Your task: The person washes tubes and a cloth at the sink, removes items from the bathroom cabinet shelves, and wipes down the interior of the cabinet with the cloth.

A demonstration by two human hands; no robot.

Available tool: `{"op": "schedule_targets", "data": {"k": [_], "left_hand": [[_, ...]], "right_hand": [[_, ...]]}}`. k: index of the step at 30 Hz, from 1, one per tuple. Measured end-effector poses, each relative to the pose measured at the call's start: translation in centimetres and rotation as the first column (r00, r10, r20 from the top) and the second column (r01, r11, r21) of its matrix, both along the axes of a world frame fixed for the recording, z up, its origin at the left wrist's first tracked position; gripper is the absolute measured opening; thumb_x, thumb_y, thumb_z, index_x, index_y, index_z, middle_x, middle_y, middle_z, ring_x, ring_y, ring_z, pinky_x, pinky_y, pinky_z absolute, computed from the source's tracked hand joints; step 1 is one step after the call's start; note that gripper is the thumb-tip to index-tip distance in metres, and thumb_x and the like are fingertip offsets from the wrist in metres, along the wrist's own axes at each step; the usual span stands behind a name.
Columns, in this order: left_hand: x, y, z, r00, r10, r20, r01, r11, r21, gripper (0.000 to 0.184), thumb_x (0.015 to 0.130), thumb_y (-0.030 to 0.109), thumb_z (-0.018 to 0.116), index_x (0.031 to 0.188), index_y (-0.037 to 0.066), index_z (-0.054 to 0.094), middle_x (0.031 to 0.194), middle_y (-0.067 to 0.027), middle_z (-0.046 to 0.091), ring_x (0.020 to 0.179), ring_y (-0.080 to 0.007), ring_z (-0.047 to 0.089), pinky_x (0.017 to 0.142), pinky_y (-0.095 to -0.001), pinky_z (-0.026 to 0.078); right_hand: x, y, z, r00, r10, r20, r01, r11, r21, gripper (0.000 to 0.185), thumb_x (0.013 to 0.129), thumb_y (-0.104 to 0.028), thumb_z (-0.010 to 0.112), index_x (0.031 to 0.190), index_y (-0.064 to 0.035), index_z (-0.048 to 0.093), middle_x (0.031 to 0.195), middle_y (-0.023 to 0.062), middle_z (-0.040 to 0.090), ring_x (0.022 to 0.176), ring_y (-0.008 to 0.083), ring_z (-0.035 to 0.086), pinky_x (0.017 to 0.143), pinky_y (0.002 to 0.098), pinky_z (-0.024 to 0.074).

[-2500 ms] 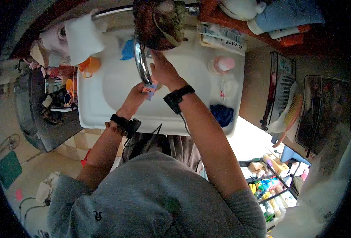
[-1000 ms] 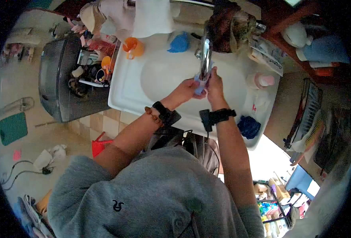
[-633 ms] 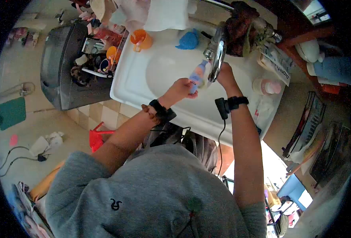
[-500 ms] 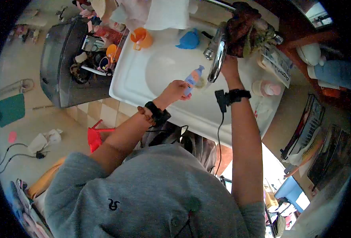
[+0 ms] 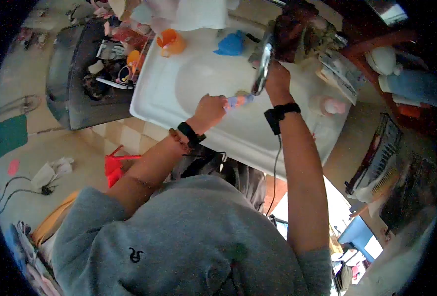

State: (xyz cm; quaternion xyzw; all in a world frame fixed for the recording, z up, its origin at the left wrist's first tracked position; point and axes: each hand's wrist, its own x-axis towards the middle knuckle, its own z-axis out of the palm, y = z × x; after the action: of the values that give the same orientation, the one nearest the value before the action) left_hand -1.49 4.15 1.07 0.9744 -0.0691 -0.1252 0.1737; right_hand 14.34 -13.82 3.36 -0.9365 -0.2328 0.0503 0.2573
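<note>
Over the white sink (image 5: pixel 147 101), my left hand (image 5: pixel 210 110) is closed around the lower end of a small lilac squeeze tube (image 5: pixel 238 101). The tube lies nearly level, its far end close to the tip of the chrome faucet (image 5: pixel 265 61). My right hand (image 5: pixel 278 79) is right behind the faucet spout, near its base. The spout and blur hide its fingers, so I cannot tell what they grip. A blue object (image 5: pixel 230 43) and an orange mug (image 5: pixel 171 43) sit on the sink's back rim.
A pump bottle with a pinkish top (image 5: pixel 333 105) stands on the sink's right side, beside a printed packet (image 5: pixel 338 74). Dark cloth (image 5: pixel 297 29) bunches behind the faucet. To the left is a dark grey cabinet (image 5: pixel 87 84) with clutter. A cable hangs from my right wristband.
My left hand has moved slightly left, and the tube has tipped from slanting upward to nearly level. My right hand has shifted left and up, closer behind the spout. The whole view has shifted a little.
</note>
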Motion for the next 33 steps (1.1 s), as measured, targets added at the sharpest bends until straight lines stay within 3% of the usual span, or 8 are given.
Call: {"op": "schedule_targets", "data": {"k": [7,10,15,17,24,26,29,33], "left_hand": [[-0.1,-1.6,2.5,0.981,-0.185,0.057,0.178,0.978,0.111,0.009,0.077,0.007,0.051,0.079,0.011,0.059,0.068,-0.0075,0.062,0.071,-0.0248,0.063,0.104,-0.0495,0.031],[0.3,-3.5,3.3,0.949,-0.311,0.041,0.309,0.950,0.047,0.007,0.078,0.009,0.054,0.079,0.011,0.060,0.070,-0.0051,0.063,0.072,-0.0237,0.063,0.105,-0.0490,0.029],[2.4,-7.5,7.2,0.962,-0.268,-0.058,0.247,0.938,-0.244,0.025,0.085,0.020,0.059,0.107,0.009,0.059,0.096,-0.0094,0.066,0.092,-0.0271,0.062,0.105,-0.0481,0.030],[3.2,-9.4,7.4,0.955,-0.149,0.258,0.231,0.917,-0.326,0.042,0.085,0.023,0.060,0.121,0.004,0.049,0.109,-0.0160,0.059,0.103,-0.0329,0.056,0.101,-0.0469,0.034],[4.5,-10.8,6.7,0.933,-0.245,0.265,0.302,0.931,-0.203,0.059,0.085,0.024,0.062,0.135,0.004,0.036,0.134,-0.0190,0.043,0.125,-0.0349,0.040,0.104,-0.0444,0.033],[4.4,-10.8,6.3,0.932,-0.276,0.236,0.320,0.931,-0.176,0.055,0.085,0.023,0.061,0.133,0.005,0.039,0.133,-0.0186,0.044,0.124,-0.0345,0.041,0.103,-0.0443,0.034],[3.5,-10.2,5.1,0.937,-0.249,0.245,0.306,0.924,-0.229,0.049,0.085,0.023,0.061,0.128,0.005,0.045,0.131,-0.0176,0.047,0.123,-0.0336,0.043,0.103,-0.0442,0.034],[3.2,-9.2,5.6,0.959,-0.237,0.152,0.273,0.918,-0.289,0.047,0.084,0.022,0.062,0.125,0.004,0.048,0.128,-0.0178,0.049,0.121,-0.0331,0.044,0.102,-0.0429,0.035]], "right_hand": [[-10.1,-2.4,0.5,0.952,0.113,0.285,-0.115,0.993,-0.011,0.032,0.071,-0.004,0.060,0.102,-0.0044,0.054,0.101,0.0178,0.057,0.099,0.0375,0.052,0.081,0.0470,0.0449],[-15.2,-3.9,-0.9,0.954,0.251,-0.162,-0.242,0.968,0.073,0.019,0.073,-0.011,0.062,0.091,-0.0039,0.058,0.093,0.0138,0.060,0.095,0.0355,0.055,0.079,0.0453,0.0457],[-14.2,-7.4,1.8,0.969,0.016,-0.246,-0.003,0.999,0.050,0.019,0.080,-0.018,0.061,0.091,-0.0031,0.063,0.085,0.0149,0.062,0.082,0.0315,0.061,0.075,0.0433,0.0496],[-13.2,-9.7,4.1,0.970,-0.125,-0.210,0.175,0.955,0.241,0.019,0.084,-0.017,0.060,0.096,-0.0029,0.064,0.082,0.0139,0.064,0.079,0.0230,0.063,0.069,0.0378,0.0513],[-4.4,-17.4,6.2,0.683,-0.068,-0.727,0.703,-0.204,0.681,0.034,0.091,-0.024,0.059,0.122,-0.0133,0.052,0.094,0.0047,0.066,0.081,0.0202,0.064,0.074,0.0321,0.0506],[-2.9,-18.5,6.4,0.629,-0.036,-0.777,0.762,-0.173,0.624,0.034,0.090,-0.028,0.059,0.121,-0.0133,0.055,0.094,0.0075,0.067,0.085,0.0225,0.065,0.077,0.0348,0.0504],[0.7,-21.2,2.5,0.814,-0.268,-0.515,0.576,0.486,0.657,0.035,0.090,-0.032,0.058,0.118,-0.0125,0.058,0.098,0.0112,0.067,0.093,0.0242,0.064,0.082,0.0365,0.0492],[4.7,-23.7,-1.3,0.954,-0.223,-0.202,0.297,0.799,0.523,0.029,0.092,-0.018,0.051,0.114,0.0026,0.052,0.104,0.0166,0.061,0.099,0.0269,0.060,0.086,0.0358,0.0522]]}}
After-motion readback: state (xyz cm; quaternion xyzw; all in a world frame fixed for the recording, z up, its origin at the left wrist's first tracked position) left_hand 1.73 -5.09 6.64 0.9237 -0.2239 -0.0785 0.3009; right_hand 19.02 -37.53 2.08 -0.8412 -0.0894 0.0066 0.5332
